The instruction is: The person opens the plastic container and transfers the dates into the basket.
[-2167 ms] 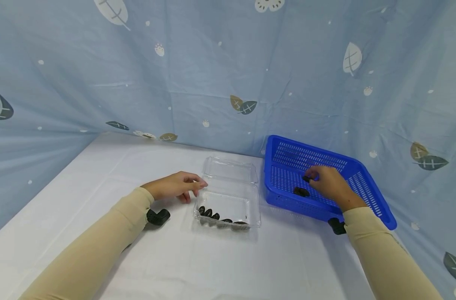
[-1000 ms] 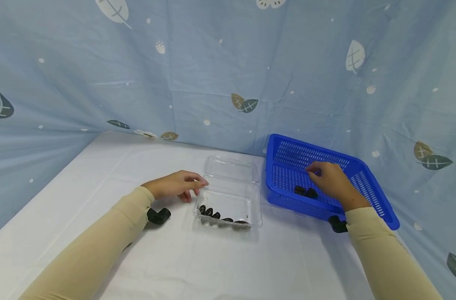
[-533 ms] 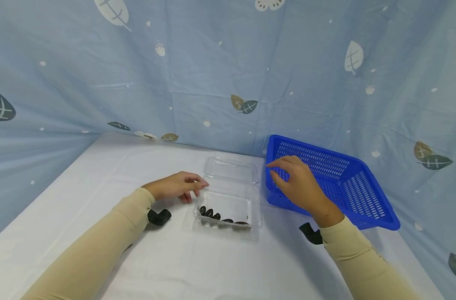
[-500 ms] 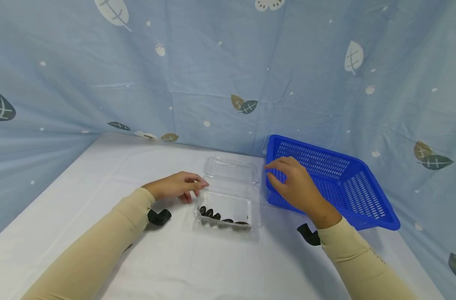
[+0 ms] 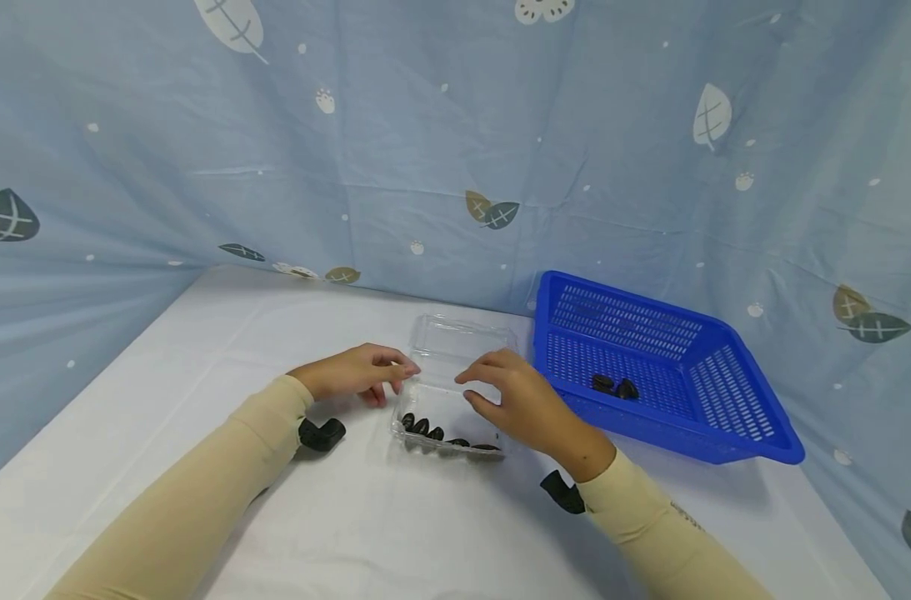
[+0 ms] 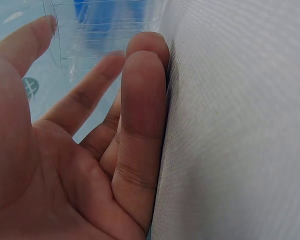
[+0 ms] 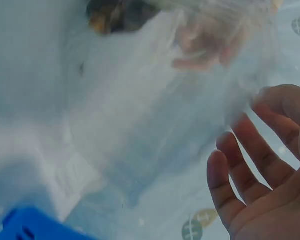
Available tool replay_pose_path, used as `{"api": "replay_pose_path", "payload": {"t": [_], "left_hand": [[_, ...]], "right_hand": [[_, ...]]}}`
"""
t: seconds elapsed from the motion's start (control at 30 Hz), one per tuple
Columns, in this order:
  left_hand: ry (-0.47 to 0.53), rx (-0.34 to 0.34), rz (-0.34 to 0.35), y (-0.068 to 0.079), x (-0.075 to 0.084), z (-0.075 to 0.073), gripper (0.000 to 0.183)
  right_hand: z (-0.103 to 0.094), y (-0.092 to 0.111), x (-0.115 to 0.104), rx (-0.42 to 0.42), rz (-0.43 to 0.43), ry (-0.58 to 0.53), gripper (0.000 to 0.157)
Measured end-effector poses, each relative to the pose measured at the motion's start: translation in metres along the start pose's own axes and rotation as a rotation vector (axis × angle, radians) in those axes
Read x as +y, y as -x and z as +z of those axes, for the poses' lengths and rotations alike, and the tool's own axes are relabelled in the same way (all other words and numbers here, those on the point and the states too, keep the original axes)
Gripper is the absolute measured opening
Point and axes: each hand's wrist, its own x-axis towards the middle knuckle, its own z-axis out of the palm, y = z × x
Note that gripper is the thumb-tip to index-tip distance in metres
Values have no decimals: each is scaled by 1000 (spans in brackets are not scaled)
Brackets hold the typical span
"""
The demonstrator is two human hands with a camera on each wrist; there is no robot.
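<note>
An unlidded clear plastic clamshell box lies on the white cloth, its lid folded back. Several dark, glossy oval pieces line its near side; their kind is unclear. My left hand rests beside the box, thumb and fingertips touching its left edge, as the left wrist view also shows. Over the box's right part hovers my right hand, thumb and index finger apart, nothing visible between them. In the right wrist view its fingers are spread loosely. A few similar dark pieces lie inside the blue basket.
The blue perforated basket stands right of the box, near the back. A pale blue curtain with leaf prints hangs behind the table. Black wrist mounts sit under both sleeves.
The right hand held a dark piece over the basket, let it go there, then moved left and nearer, over the clear box. The left hand has stayed at the box edge.
</note>
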Motion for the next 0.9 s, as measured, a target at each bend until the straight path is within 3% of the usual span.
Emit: {"api": "replay_pose_path", "payload": {"t": [0.3, 0.9], "left_hand": [[-6, -9, 12, 0, 0, 0, 48], [-5, -12, 4, 1, 0, -1, 47]], "right_hand": [[23, -13, -8, -140, 45, -113, 20], [51, -22, -7, -268, 25, -351, 16]]}}
